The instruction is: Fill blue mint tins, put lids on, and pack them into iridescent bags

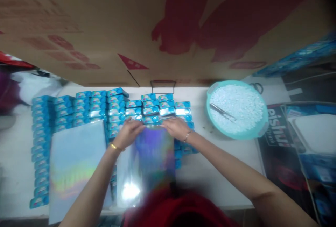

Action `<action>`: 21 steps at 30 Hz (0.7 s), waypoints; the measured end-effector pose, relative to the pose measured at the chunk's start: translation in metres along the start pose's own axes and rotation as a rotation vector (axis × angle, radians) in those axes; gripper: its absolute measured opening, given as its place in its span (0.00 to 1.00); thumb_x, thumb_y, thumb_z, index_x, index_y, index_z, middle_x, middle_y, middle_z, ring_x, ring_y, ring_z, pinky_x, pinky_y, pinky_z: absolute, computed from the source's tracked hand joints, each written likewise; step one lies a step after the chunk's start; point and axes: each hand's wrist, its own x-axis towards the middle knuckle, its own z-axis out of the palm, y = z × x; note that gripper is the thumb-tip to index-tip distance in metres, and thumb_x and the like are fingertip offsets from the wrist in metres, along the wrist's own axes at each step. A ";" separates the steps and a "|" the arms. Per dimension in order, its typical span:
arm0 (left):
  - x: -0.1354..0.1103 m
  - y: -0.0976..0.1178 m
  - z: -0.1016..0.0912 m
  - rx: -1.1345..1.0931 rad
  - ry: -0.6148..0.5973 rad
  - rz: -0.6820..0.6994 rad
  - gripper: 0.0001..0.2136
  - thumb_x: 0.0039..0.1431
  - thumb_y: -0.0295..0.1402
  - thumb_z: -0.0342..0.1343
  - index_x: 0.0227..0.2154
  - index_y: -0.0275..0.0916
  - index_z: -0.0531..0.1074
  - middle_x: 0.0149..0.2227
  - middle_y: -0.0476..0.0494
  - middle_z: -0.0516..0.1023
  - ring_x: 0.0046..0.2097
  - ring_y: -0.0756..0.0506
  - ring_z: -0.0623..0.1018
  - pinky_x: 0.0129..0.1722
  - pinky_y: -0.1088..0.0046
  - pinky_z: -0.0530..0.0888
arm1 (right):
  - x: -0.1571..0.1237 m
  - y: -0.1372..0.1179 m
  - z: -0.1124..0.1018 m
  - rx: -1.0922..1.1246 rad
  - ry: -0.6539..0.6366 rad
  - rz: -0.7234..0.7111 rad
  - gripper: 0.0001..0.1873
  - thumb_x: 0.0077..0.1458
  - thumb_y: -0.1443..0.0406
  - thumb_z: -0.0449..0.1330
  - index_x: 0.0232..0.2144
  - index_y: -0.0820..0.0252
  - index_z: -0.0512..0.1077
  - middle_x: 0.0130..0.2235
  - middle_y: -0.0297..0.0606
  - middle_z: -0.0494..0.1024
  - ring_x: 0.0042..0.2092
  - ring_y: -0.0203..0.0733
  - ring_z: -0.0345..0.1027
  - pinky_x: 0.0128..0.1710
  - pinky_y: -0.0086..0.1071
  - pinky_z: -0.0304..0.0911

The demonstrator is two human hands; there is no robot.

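Note:
My left hand (129,132) is closed, pinching the far left edge of a shiny iridescent sheet (156,153). The far right corner of the same sheet is pinched by my right hand (176,128). Purple and blue reflections run over the sheet, with a bright glare spot low on its left part; its near end meets my red clothing. Left of it, a second iridescent sheet (78,160) lies over small blue packs, partly behind my left forearm. Rows of stacked blue packs (115,106) stand just beyond both hands.
A turquoise basin (237,135) of small white pieces (244,104) stands at the right, metal tweezers (223,112) lying on top. A large printed cardboard box (118,38) walls off the far side of the white table (210,174). Another open box (278,150) is at the right.

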 end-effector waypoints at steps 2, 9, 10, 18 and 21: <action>0.006 0.008 0.010 0.060 0.064 0.037 0.13 0.61 0.43 0.49 0.36 0.42 0.74 0.44 0.40 0.78 0.49 0.40 0.74 0.62 0.49 0.51 | -0.001 0.002 -0.001 -0.003 -0.045 0.021 0.15 0.64 0.61 0.53 0.29 0.58 0.75 0.31 0.40 0.78 0.34 0.42 0.70 0.34 0.32 0.56; 0.027 0.035 0.034 0.002 -0.027 0.156 0.12 0.64 0.39 0.46 0.30 0.41 0.72 0.37 0.45 0.79 0.46 0.45 0.75 0.63 0.52 0.47 | -0.011 0.021 -0.010 0.228 -0.017 0.007 0.16 0.64 0.60 0.50 0.28 0.58 0.73 0.30 0.37 0.76 0.33 0.40 0.69 0.33 0.30 0.56; 0.029 0.034 0.034 -0.019 -0.049 0.138 0.12 0.63 0.40 0.46 0.30 0.41 0.71 0.36 0.46 0.78 0.44 0.45 0.75 0.63 0.53 0.48 | -0.015 0.025 -0.010 0.286 -0.001 -0.005 0.17 0.65 0.60 0.50 0.28 0.58 0.72 0.29 0.36 0.76 0.32 0.39 0.68 0.33 0.30 0.56; 0.049 0.034 0.036 -0.054 -0.037 0.041 0.13 0.62 0.40 0.48 0.26 0.39 0.70 0.28 0.48 0.76 0.34 0.47 0.74 0.60 0.57 0.56 | -0.020 0.026 0.002 0.696 0.353 0.298 0.24 0.61 0.51 0.51 0.19 0.58 0.62 0.19 0.29 0.62 0.24 0.33 0.57 0.27 0.27 0.54; 0.053 0.040 0.043 0.065 0.066 0.117 0.11 0.61 0.38 0.49 0.33 0.38 0.73 0.37 0.42 0.78 0.41 0.43 0.74 0.54 0.59 0.63 | -0.017 0.025 0.009 0.723 0.401 0.285 0.24 0.62 0.51 0.48 0.19 0.57 0.58 0.19 0.28 0.59 0.24 0.33 0.55 0.28 0.28 0.53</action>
